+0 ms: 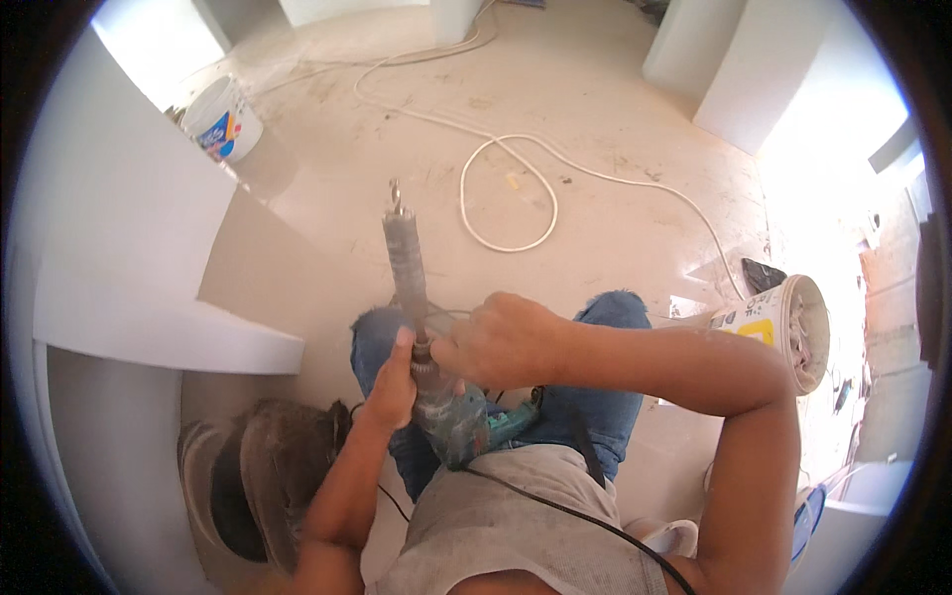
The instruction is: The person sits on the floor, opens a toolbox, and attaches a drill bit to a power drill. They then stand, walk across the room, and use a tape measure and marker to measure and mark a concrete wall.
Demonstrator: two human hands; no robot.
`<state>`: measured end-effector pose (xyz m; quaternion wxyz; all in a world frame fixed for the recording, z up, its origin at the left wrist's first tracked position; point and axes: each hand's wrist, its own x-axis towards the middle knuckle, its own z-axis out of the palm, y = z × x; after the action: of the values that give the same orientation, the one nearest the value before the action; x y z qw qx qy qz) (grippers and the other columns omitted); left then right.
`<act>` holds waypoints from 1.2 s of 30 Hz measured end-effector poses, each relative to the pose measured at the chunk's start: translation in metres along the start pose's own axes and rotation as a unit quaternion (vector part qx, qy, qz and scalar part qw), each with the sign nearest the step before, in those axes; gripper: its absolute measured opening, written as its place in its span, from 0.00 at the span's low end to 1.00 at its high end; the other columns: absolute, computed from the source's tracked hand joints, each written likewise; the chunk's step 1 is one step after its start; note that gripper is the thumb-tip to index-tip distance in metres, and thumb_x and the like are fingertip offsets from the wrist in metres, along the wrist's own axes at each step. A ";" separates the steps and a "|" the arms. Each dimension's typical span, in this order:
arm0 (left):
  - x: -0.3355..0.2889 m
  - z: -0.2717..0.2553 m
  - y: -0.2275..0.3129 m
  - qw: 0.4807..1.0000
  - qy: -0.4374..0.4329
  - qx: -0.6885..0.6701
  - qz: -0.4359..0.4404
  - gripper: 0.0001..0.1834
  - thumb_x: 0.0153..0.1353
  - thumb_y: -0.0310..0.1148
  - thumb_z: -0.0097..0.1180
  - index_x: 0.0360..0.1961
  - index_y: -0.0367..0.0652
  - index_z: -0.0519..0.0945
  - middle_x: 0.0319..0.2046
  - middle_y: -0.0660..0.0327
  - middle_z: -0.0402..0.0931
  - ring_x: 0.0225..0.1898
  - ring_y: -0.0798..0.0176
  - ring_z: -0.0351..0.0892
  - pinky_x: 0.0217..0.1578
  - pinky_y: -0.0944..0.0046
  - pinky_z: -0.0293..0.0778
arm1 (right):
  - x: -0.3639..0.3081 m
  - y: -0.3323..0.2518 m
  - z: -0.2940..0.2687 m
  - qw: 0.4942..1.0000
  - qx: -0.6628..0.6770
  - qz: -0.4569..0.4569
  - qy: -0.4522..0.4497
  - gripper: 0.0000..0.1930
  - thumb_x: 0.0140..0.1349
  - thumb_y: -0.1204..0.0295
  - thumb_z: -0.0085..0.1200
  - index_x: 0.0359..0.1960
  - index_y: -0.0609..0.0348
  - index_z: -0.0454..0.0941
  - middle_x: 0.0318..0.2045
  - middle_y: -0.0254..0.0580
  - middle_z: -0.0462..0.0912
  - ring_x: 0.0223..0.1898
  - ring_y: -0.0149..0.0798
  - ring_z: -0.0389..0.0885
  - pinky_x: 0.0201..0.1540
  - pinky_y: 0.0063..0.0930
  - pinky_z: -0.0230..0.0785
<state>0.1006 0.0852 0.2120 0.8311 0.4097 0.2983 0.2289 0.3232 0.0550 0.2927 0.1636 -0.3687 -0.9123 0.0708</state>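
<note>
A teal, dust-covered power drill (456,426) rests in my lap, its front end pointing up and away from me. Fitted in its chuck (422,357) is a long grey cylindrical core bit (406,258) with a thin spiral pilot bit at the tip. My left hand (394,392) is wrapped round the drill at the chuck, its thumb lying up along the side. Against the chuck's right side my right hand (501,342) is closed, fingers curled. Whatever sits between those fingers is hidden. The drill's handle (514,421) lies by my thighs.
A white bucket (223,119) stands far left. Another bucket (805,332), with contents inside, tilts at the right. White cable (511,248) loops over the floor ahead. A brown dusty bag (288,476) is near my left arm. A black cord (555,508) crosses my shirt. White walls flank me.
</note>
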 end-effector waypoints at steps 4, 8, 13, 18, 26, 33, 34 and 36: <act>-0.001 -0.004 -0.003 0.995 -0.068 0.046 0.060 0.35 0.78 0.61 0.33 0.58 0.39 0.75 0.41 0.61 0.80 0.43 0.64 0.80 0.46 0.63 0.75 | 0.003 -0.006 -0.014 0.996 -0.018 0.034 -0.081 0.10 0.62 0.66 0.56 0.34 0.60 0.78 0.20 0.42 0.83 0.23 0.46 0.86 0.23 0.42 0.74; -0.001 0.006 0.003 0.978 0.001 0.177 0.109 0.31 0.79 0.57 0.38 0.63 0.40 0.71 0.37 0.67 0.76 0.38 0.70 0.74 0.42 0.67 0.72 | 0.008 -0.008 -0.014 0.998 -0.002 0.023 -0.056 0.10 0.62 0.67 0.55 0.35 0.62 0.78 0.20 0.42 0.83 0.22 0.47 0.85 0.25 0.43 0.76; -0.007 -0.004 -0.009 0.985 0.002 0.144 0.094 0.28 0.79 0.53 0.42 0.63 0.38 0.72 0.39 0.66 0.77 0.40 0.72 0.73 0.44 0.69 0.72 | 0.008 -0.014 -0.017 0.992 0.006 0.076 -0.105 0.18 0.64 0.57 0.58 0.33 0.63 0.78 0.25 0.45 0.84 0.27 0.49 0.86 0.26 0.41 0.75; -0.010 0.007 -0.001 0.968 -0.002 0.203 0.149 0.27 0.76 0.52 0.50 0.57 0.36 0.75 0.42 0.63 0.80 0.44 0.71 0.75 0.46 0.66 0.73 | 0.010 -0.008 -0.025 0.998 -0.010 -0.050 -0.043 0.32 0.60 0.37 0.56 0.29 0.61 0.80 0.29 0.47 0.83 0.31 0.50 0.84 0.33 0.42 0.75; -0.015 0.003 -0.003 0.969 0.051 0.198 0.141 0.32 0.74 0.60 0.48 0.50 0.36 0.78 0.40 0.63 0.80 0.41 0.70 0.76 0.43 0.66 0.74 | 0.005 -0.027 0.015 0.990 -0.035 0.041 0.129 0.34 0.60 0.34 0.51 0.24 0.58 0.78 0.22 0.41 0.78 0.26 0.46 0.79 0.31 0.40 0.70; -0.013 -0.001 0.003 0.975 0.022 0.176 0.136 0.34 0.75 0.61 0.46 0.52 0.35 0.77 0.41 0.63 0.79 0.43 0.71 0.77 0.45 0.66 0.75 | 0.004 -0.030 0.049 0.961 -0.019 0.132 0.241 0.34 0.60 0.33 0.49 0.24 0.55 0.78 0.19 0.40 0.74 0.21 0.44 0.75 0.27 0.39 0.68; -0.010 -0.001 0.005 0.974 0.016 0.173 0.144 0.33 0.75 0.61 0.46 0.52 0.35 0.77 0.42 0.63 0.79 0.43 0.71 0.77 0.45 0.66 0.75 | 0.003 -0.030 0.050 0.961 -0.013 0.137 0.239 0.34 0.60 0.33 0.49 0.24 0.56 0.78 0.19 0.41 0.75 0.21 0.45 0.76 0.27 0.40 0.69; -0.010 0.004 0.007 0.981 0.021 0.151 0.117 0.32 0.76 0.59 0.45 0.53 0.36 0.76 0.43 0.63 0.79 0.44 0.71 0.77 0.46 0.66 0.75 | 0.000 -0.028 0.048 0.961 -0.004 0.149 0.234 0.34 0.60 0.32 0.50 0.24 0.56 0.78 0.19 0.43 0.76 0.21 0.47 0.78 0.26 0.42 0.70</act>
<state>0.0955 0.0810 0.2225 0.7209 0.5576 0.2969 0.2850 0.2879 0.0346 0.2553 0.3585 -0.5078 -0.7833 0.0024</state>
